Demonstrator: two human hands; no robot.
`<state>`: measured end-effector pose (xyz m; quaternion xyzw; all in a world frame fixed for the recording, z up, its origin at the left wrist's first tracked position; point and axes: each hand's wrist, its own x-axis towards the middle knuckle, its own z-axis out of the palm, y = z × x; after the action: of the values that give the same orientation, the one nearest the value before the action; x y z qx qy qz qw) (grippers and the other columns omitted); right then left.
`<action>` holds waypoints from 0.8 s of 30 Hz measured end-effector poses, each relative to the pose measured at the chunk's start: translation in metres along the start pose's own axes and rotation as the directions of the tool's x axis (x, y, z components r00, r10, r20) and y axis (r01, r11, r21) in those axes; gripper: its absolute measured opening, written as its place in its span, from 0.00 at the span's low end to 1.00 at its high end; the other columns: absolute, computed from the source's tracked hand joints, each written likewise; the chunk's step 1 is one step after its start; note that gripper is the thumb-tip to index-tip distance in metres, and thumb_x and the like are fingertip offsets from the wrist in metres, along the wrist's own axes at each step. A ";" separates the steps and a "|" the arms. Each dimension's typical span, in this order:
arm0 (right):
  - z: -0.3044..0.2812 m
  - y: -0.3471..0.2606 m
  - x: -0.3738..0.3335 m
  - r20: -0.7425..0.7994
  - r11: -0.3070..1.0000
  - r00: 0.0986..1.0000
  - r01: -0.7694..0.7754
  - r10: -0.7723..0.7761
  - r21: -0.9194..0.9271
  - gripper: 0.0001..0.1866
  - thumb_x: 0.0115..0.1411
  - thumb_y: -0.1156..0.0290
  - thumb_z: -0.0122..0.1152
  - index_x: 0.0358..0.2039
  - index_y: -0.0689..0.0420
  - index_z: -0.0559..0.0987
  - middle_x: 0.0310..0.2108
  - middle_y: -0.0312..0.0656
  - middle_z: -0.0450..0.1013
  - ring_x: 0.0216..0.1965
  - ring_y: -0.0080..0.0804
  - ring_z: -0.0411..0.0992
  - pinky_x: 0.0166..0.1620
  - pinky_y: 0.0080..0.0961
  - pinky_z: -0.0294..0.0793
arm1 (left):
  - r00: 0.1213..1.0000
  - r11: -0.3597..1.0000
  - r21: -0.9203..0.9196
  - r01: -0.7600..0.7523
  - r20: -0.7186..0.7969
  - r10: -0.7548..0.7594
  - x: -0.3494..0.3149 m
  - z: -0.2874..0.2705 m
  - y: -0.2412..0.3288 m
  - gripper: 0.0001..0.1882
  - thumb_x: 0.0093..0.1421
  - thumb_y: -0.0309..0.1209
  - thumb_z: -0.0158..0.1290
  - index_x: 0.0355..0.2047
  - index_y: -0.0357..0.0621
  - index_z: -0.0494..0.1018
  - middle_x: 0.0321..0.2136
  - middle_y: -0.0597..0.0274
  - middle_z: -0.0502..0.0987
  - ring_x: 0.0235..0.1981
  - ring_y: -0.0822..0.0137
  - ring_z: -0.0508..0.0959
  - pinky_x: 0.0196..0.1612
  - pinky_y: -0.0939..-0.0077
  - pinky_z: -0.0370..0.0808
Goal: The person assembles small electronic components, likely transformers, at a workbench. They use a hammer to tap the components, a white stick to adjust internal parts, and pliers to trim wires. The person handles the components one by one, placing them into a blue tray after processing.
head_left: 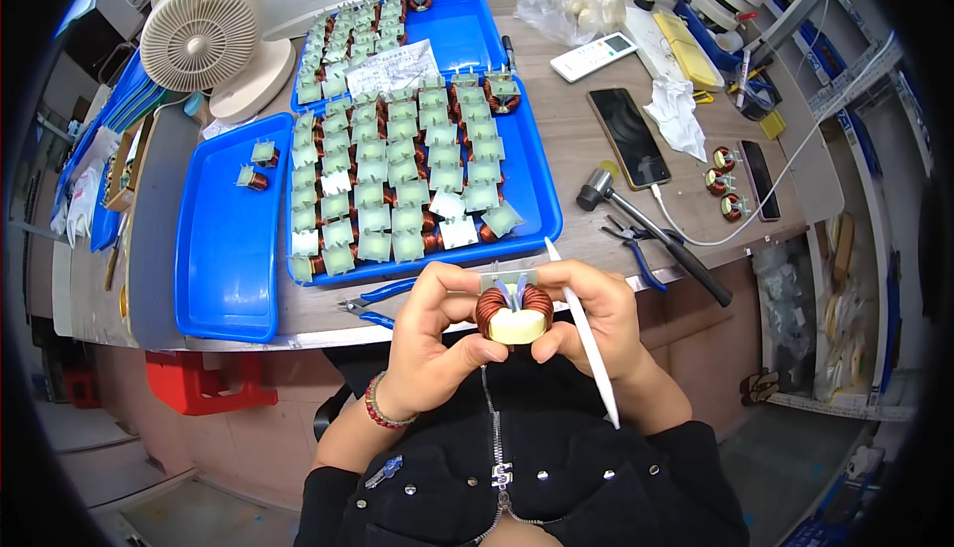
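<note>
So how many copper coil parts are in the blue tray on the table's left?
2, both in the far half of the blue tray: one coil part farther back, the other coil part nearer and slightly left. None seems hidden there.

The bare left hand [422,343] and bare right hand [618,320] face each other, fingers curled, thumbs pointing inward. The bare left forearm [353,436] and bare right forearm [654,398] rise from seven and five o'clock.

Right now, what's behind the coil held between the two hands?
Just beyond the coil a greenish plate shows, then the worktable and large blue tray. Anything straight behind the coil, including how far the plate reaches down, is covered.
</note>
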<state>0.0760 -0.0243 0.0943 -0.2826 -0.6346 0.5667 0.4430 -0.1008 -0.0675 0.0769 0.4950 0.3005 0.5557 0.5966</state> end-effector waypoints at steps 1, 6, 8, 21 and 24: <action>0.001 -0.001 0.000 0.003 0.998 0.998 -0.060 0.060 0.012 0.33 0.39 0.48 0.65 0.34 0.66 0.71 0.24 0.36 0.72 0.28 0.16 0.69 0.31 0.14 0.68 | 0.997 0.997 -0.055 0.059 -0.038 -0.061 0.000 0.004 0.002 0.25 0.51 0.30 0.59 0.41 0.38 0.55 0.33 0.55 0.75 0.35 0.72 0.75 0.39 0.80 0.70; -0.007 0.009 0.000 0.065 1.000 0.998 -0.019 0.019 0.003 0.26 0.42 0.68 0.71 0.39 0.67 0.72 0.28 0.41 0.74 0.31 0.23 0.73 0.34 0.19 0.73 | 0.994 0.989 -0.107 0.104 -0.030 -0.107 0.003 0.003 0.001 0.24 0.54 0.27 0.55 0.45 0.39 0.55 0.34 0.53 0.75 0.35 0.71 0.75 0.37 0.79 0.71; -0.004 0.009 -0.001 -0.007 0.992 0.996 -0.090 0.091 0.084 0.27 0.40 0.70 0.72 0.40 0.66 0.72 0.29 0.40 0.73 0.30 0.23 0.72 0.34 0.19 0.71 | 0.989 0.969 -0.205 0.137 -0.023 -0.145 0.005 0.008 0.006 0.24 0.57 0.25 0.51 0.50 0.41 0.52 0.37 0.51 0.73 0.36 0.68 0.75 0.39 0.76 0.72; -0.053 0.064 0.065 -0.214 0.965 0.973 0.030 -0.088 -0.260 0.18 0.43 0.74 0.67 0.36 0.59 0.73 0.29 0.37 0.70 0.27 0.22 0.67 0.31 0.19 0.67 | 0.984 0.759 0.644 -0.095 -0.053 0.169 0.009 -0.014 -0.015 0.33 0.52 0.26 0.54 0.55 0.33 0.53 0.50 0.47 0.65 0.39 0.60 0.76 0.42 0.72 0.72; -0.058 0.063 0.113 -0.172 0.834 0.977 0.011 -0.127 -0.551 0.16 0.43 0.74 0.66 0.33 0.59 0.73 0.28 0.40 0.70 0.28 0.26 0.68 0.33 0.22 0.69 | 0.988 0.769 0.639 -0.027 -0.101 0.118 -0.008 -0.035 -0.010 0.35 0.51 0.21 0.53 0.57 0.38 0.49 0.54 0.46 0.61 0.41 0.62 0.75 0.44 0.72 0.72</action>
<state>0.0677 0.1125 0.0581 -0.4300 -0.7315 0.3140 0.4260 -0.1306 -0.0647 0.0541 0.6397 0.4909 0.4764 0.3504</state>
